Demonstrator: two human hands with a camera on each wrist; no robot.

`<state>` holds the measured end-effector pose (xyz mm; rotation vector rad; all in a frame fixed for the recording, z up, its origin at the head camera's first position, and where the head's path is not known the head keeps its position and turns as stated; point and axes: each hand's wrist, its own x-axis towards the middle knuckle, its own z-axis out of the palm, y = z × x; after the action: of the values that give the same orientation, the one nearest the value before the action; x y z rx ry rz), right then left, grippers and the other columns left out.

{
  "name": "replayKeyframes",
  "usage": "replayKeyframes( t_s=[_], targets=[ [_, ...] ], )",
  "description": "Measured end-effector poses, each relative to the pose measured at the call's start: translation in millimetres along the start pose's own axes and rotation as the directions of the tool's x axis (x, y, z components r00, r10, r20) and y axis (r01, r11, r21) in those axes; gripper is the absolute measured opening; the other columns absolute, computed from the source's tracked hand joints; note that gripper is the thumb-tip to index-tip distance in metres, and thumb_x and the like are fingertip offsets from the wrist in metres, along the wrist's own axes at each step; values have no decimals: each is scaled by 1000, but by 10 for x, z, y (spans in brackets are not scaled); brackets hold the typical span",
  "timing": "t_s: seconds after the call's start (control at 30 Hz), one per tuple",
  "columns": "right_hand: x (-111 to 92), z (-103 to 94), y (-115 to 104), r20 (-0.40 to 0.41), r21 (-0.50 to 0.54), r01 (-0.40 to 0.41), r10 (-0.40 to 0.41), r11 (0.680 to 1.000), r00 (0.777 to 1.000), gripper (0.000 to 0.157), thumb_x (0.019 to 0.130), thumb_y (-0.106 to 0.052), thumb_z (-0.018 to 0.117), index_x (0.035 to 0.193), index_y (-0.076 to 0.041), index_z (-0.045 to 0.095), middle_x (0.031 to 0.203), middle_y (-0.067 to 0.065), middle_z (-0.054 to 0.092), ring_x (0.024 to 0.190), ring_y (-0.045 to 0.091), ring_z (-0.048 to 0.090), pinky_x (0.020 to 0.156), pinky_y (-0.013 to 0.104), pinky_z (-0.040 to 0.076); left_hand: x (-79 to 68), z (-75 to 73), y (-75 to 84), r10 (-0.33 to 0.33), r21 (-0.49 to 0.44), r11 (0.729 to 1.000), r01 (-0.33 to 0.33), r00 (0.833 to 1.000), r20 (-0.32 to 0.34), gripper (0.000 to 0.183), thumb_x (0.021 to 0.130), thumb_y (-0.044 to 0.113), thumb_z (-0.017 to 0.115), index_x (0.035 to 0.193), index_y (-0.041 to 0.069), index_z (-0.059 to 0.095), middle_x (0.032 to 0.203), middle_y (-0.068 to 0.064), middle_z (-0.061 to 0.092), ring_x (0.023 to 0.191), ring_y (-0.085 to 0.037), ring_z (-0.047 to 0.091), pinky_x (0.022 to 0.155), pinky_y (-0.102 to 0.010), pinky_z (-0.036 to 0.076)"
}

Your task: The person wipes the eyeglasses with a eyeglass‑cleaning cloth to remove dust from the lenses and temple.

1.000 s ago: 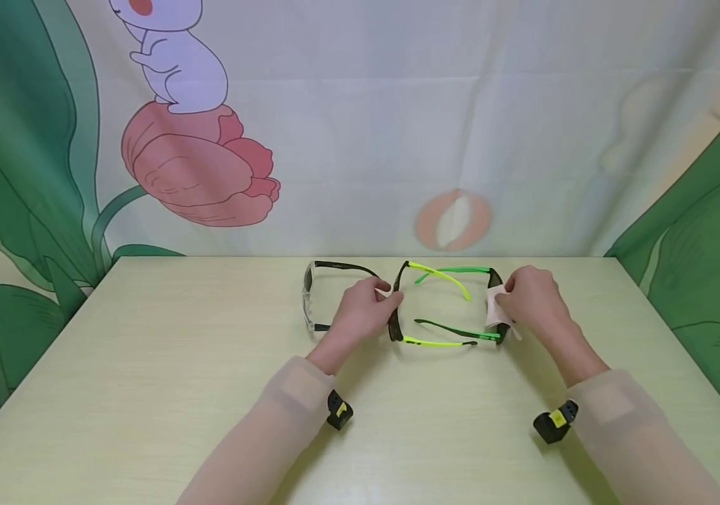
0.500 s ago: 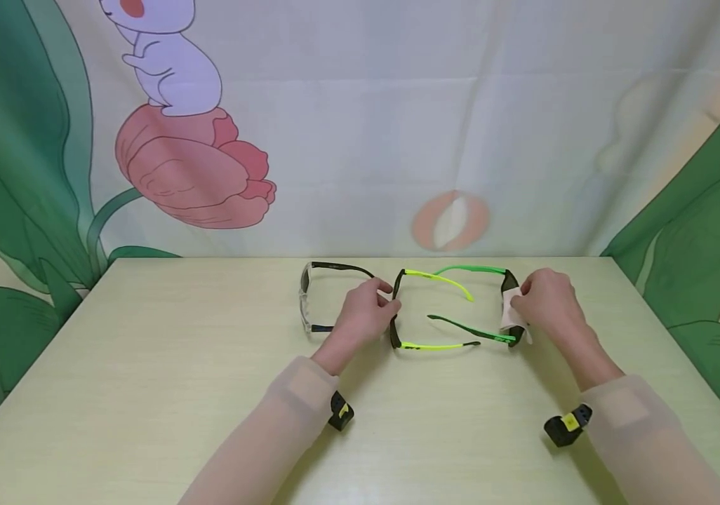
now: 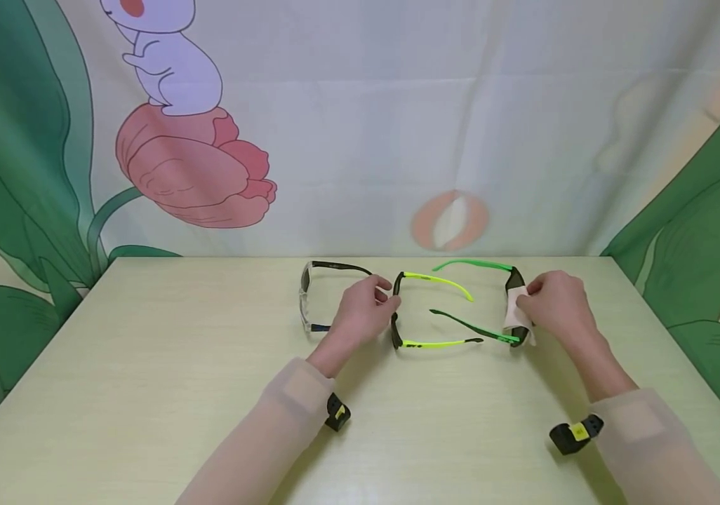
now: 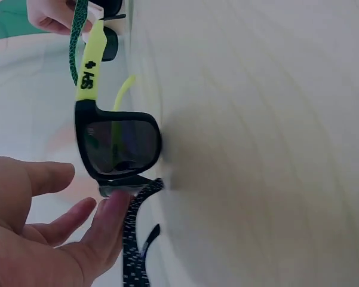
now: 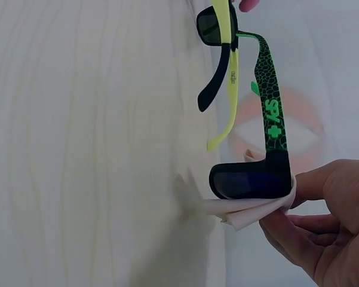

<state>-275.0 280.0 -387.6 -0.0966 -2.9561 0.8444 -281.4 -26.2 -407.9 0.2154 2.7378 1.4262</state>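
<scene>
Black sunglasses with yellow temples [image 3: 438, 344] stand mid-table, their front toward my left hand [image 3: 363, 308]. In the left wrist view that hand's thumb [image 4: 52, 177] is apart from the frame, and its loosely extended fingers [image 4: 110, 218] reach right up to the bridge. My right hand [image 3: 560, 303] pinches a pale pink cloth [image 3: 516, 308] folded over the front of black sunglasses with green patterned temples [image 3: 476, 327]. In the right wrist view the cloth [image 5: 251, 209] wraps the lens side, with thumb and fingers on both sides of it. The green temples point left, toward the yellow pair.
Clear-framed sunglasses with dark temples [image 3: 304, 303] stand left of my left hand, partly hidden by it. All three pairs are in a row near the back edge of the pale wooden table [image 3: 177, 393]. A printed curtain [image 3: 347, 140] hangs behind.
My right hand has moved right with the cloth and the green sunglasses, drawing their temples away from the yellow pair. My left hand stays nearly still beside the yellow pair's bridge.
</scene>
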Motion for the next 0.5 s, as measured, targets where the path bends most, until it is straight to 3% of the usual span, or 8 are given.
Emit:
replayKeyframes(
  t_s=[0.13, 0.23, 0.33, 0.5],
  targets=[
    [-36, -9, -49, -18, 14, 25, -24, 1000, 1000, 33, 92, -13, 63, 109, 14, 69, 103, 27, 70, 82, 32, 65, 57, 31, 52, -53, -7, 59, 99, 4, 995, -99, 995, 2, 31, 100, 21, 67, 125, 2, 65, 114, -13, 65, 105, -27, 61, 92, -40, 53],
    [-68, -9, -113, -15, 32, 38, -38, 999, 999, 32, 91, -12, 64, 108, 14, 69, 100, 27, 70, 77, 29, 65, 55, 30, 52, -136, 2, 142, 197, 30, 980, -198, 980, 28, 30, 100, 22, 69, 123, 3, 67, 118, -14, 64, 110, -30, 60, 95, -40, 51],
    [-102, -1, -184, -5, 44, 52, -52, 998, 999, 31, 91, -12, 65, 107, 14, 69, 98, 26, 70, 73, 27, 65, 54, 30, 53, -230, 30, 230, 304, 78, 948, -308, 951, 57, 29, 98, 21, 71, 121, 3, 69, 119, -12, 64, 113, -30, 60, 98, -39, 50],
    [-149, 19, -296, -11, 41, 86, -86, 995, 996, 28, 90, -11, 66, 103, 13, 71, 94, 23, 71, 70, 25, 65, 54, 29, 52, -373, 73, 365, 460, 182, 862, -473, 881, 111, 25, 95, 20, 75, 114, 4, 72, 119, -8, 65, 116, -27, 60, 100, -38, 48]
  ],
)
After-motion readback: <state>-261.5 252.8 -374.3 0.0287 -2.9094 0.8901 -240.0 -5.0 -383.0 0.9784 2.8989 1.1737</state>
